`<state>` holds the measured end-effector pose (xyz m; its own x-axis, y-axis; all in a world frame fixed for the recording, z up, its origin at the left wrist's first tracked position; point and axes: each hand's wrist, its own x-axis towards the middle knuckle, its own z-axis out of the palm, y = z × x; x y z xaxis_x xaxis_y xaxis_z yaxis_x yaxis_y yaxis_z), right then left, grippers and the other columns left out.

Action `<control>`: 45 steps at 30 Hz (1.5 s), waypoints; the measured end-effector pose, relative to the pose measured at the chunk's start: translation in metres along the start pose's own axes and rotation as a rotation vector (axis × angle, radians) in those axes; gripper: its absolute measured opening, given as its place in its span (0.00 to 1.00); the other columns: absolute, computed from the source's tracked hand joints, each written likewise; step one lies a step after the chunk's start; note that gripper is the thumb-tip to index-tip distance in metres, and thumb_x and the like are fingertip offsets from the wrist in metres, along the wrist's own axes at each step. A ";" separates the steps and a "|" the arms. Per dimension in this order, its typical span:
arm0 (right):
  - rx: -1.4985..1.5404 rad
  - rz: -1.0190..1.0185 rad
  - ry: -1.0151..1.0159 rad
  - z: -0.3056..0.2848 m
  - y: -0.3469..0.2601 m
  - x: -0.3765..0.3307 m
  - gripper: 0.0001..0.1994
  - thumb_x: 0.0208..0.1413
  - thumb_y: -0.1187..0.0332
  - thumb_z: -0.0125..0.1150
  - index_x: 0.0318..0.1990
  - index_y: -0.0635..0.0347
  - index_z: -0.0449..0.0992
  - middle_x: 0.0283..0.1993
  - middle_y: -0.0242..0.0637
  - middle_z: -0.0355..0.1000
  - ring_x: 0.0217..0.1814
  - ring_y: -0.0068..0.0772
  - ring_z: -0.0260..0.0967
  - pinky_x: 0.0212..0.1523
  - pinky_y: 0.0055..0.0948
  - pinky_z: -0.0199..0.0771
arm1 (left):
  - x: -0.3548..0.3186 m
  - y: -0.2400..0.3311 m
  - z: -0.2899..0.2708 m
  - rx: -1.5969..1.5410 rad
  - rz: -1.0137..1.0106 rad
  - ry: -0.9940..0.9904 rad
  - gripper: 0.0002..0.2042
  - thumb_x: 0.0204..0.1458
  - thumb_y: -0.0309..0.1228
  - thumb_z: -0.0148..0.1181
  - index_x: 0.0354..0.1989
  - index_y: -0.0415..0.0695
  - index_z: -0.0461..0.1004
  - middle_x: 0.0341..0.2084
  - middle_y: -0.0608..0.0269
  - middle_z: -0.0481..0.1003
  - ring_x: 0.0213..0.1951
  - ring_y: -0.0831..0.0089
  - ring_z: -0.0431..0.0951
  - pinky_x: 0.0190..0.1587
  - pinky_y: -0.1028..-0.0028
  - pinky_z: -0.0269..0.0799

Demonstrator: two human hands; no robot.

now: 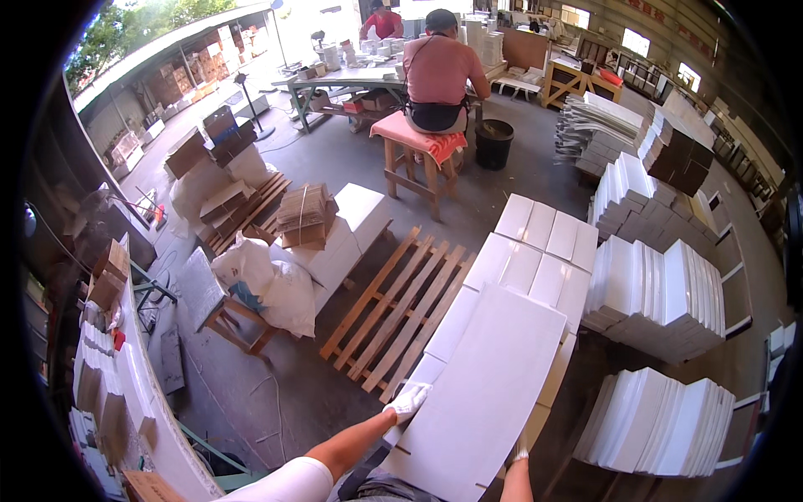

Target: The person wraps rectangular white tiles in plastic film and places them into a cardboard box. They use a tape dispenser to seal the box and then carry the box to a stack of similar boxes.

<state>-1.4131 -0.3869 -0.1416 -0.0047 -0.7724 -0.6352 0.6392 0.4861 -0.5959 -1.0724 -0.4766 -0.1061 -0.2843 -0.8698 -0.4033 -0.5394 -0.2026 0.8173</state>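
Note:
A large white flat board [485,381] stretches away from me over a stack of glossy white boxes or panels [510,259]. My left hand [410,402], in a white glove, is closed on the board's left edge. On the opposite edge is my right hand [519,453], also gloved; it appears to grip the board from the side, its fingers mostly hidden. Dark notches show at the board's near end, close to my body. Beneath the board's right side, a yellowish edge [554,372] sticks out.
A wooden pallet [393,314] lies left of the stack. White panel stacks [657,422] stand to the right. Farther left are a small table [205,289], a white sack [284,297] and tied cardboard [304,216]. Ahead, a person [439,71] sits on a cloth-covered stool [418,134] beside a black bucket [494,144].

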 end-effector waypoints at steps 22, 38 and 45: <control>-0.114 0.046 -0.150 0.170 0.005 0.017 0.29 0.67 0.45 0.41 0.62 0.61 0.65 0.58 0.37 0.69 0.55 0.37 0.68 0.54 0.35 0.72 | -0.024 -0.053 -0.092 -0.672 -0.135 0.101 0.32 0.67 0.51 0.30 0.71 0.41 0.51 0.71 0.58 0.51 0.72 0.65 0.50 0.72 0.72 0.42; -0.389 0.143 -0.588 0.563 0.229 0.120 0.27 0.67 0.45 0.41 0.60 0.59 0.67 0.54 0.36 0.70 0.53 0.36 0.68 0.52 0.33 0.73 | -0.195 -0.264 -0.416 -1.276 0.016 0.645 0.26 0.70 0.42 0.35 0.66 0.34 0.58 0.63 0.58 0.65 0.64 0.71 0.63 0.67 0.76 0.57; -0.562 0.269 -0.800 0.744 0.354 0.156 0.28 0.67 0.43 0.41 0.60 0.57 0.66 0.51 0.34 0.70 0.49 0.33 0.68 0.50 0.31 0.73 | -0.275 -0.362 -0.501 -1.514 -0.006 0.925 0.32 0.65 0.55 0.41 0.60 0.36 0.69 0.51 0.63 0.76 0.51 0.71 0.74 0.54 0.72 0.68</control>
<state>-0.6159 -0.6397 -0.0861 0.7344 -0.5557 -0.3896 0.0875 0.6468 -0.7576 -0.4015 -0.3894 -0.0851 0.5010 -0.7044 -0.5028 0.7480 0.0602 0.6610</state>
